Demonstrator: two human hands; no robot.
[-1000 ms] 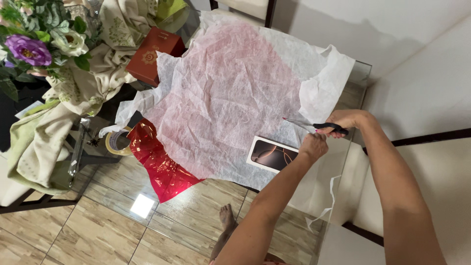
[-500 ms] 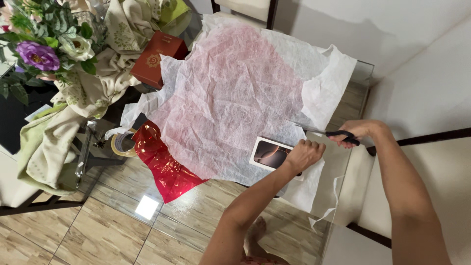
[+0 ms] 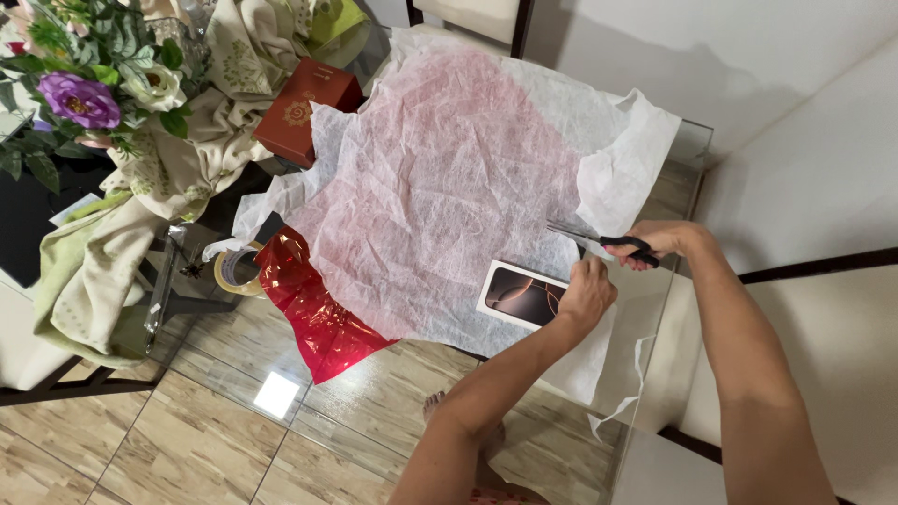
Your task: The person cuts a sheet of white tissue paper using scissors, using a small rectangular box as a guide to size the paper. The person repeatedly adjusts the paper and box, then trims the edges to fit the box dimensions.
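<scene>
A large crinkled white sheet of wrapping tissue (image 3: 449, 178), red showing through it, covers a glass table (image 3: 687, 150). My right hand (image 3: 659, 241) grips black-handled scissors (image 3: 599, 241), blades pointing left into the sheet's right edge. My left hand (image 3: 585, 295) presses down on the sheet just below the scissors, at the right end of a flat rectangular box (image 3: 519, 295) with a dark picture on its lid. A cut strip of the sheet (image 3: 622, 393) hangs off the table's near edge.
Red foil (image 3: 318, 309) sticks out from under the sheet at its near left, beside a roll of tape (image 3: 236, 271). A dark red box (image 3: 304, 112), beige cloths (image 3: 196, 159) and a bunch of artificial flowers (image 3: 89, 98) lie left. A chair (image 3: 468, 19) stands beyond.
My right hand with the scissors drew back to the right, then came in again toward the sheet's edge. My left hand has stayed by the flat box.
</scene>
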